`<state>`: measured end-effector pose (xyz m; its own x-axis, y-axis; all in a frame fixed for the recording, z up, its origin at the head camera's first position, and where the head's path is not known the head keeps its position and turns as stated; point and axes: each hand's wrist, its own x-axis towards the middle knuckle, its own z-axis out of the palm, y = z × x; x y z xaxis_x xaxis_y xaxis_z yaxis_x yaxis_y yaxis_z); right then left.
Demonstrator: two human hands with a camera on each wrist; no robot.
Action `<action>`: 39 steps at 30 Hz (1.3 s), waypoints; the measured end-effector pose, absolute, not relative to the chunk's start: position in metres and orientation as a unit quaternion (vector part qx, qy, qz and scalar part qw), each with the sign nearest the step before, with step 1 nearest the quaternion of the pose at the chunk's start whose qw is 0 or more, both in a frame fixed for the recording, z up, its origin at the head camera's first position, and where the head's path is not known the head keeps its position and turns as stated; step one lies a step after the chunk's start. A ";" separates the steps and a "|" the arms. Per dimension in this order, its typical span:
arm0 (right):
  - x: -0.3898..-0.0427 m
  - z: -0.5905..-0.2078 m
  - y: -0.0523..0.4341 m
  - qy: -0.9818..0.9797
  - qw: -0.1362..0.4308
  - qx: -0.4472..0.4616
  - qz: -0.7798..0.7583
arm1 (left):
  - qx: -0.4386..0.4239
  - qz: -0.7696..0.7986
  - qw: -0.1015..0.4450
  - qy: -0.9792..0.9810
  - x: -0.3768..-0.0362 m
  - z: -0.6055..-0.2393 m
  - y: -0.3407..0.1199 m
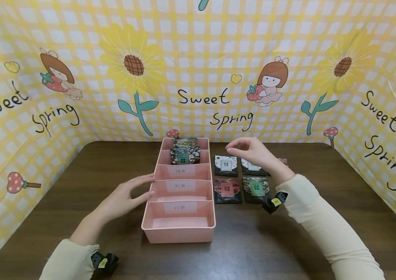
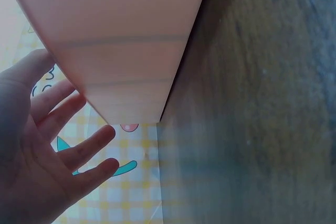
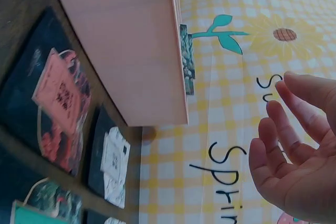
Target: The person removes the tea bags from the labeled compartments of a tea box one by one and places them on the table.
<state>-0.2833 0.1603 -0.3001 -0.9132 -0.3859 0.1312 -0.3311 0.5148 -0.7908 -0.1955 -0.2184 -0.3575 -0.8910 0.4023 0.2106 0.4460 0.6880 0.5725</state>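
Note:
A long pink divided box [image 1: 178, 235] stands on the table, its compartments bearing paper labels. My left hand [image 1: 122, 200] is at its left side, thumb and fingertips at the rim with the fingers spread. Dark flower-patterned sachets [image 1: 185, 156] stand in the two far compartments; the three nearer ones hold nothing. My right hand [image 1: 253, 151] hovers to the box's right, above the flat sachets, fingers loosely bent and nothing between them. Below it lie white-patterned sachets [image 1: 225, 165], a red-labelled sachet [image 1: 228, 189] and a green-labelled sachet [image 1: 255, 189].
Another sachet [image 1: 283, 161] with some red on it is partly hidden behind the right forearm. The dark wooden table [image 1: 253, 249] meets a yellow checked cloth [image 1: 198, 46] at the back and sides.

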 end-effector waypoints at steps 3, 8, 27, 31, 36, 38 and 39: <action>-0.289 -0.296 0.150 0.863 0.034 -0.217 -0.456 | -0.231 -0.322 0.033 -0.918 -0.195 -0.358 -0.218; -0.299 -0.290 0.132 0.867 0.032 -0.209 -0.452 | -0.231 -0.321 0.033 -0.918 -0.195 -0.358 -0.219; -0.340 -0.304 0.086 0.866 0.078 -0.266 -0.417 | -0.231 -0.319 0.036 -0.918 -0.196 -0.359 -0.218; -0.346 -0.307 0.078 0.872 0.090 -0.270 -0.398 | -0.231 -0.319 0.037 -0.918 -0.196 -0.359 -0.218; -0.352 -0.312 0.074 0.873 0.097 -0.277 -0.389 | -0.229 -0.323 0.031 -0.918 -0.195 -0.358 -0.218; -0.353 -0.313 0.074 0.875 0.098 -0.278 -0.385 | -0.228 -0.324 0.028 -0.918 -0.195 -0.357 -0.218; -0.354 -0.313 0.074 0.875 0.099 -0.278 -0.382 | -0.227 -0.324 0.027 -0.918 -0.195 -0.357 -0.218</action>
<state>-0.3539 0.0735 -0.3132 -0.8252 -0.5635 0.0388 -0.4115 0.5527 -0.7247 -0.1945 -0.2184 -0.3573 -0.8952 0.3994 0.1977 0.4350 0.6866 0.5826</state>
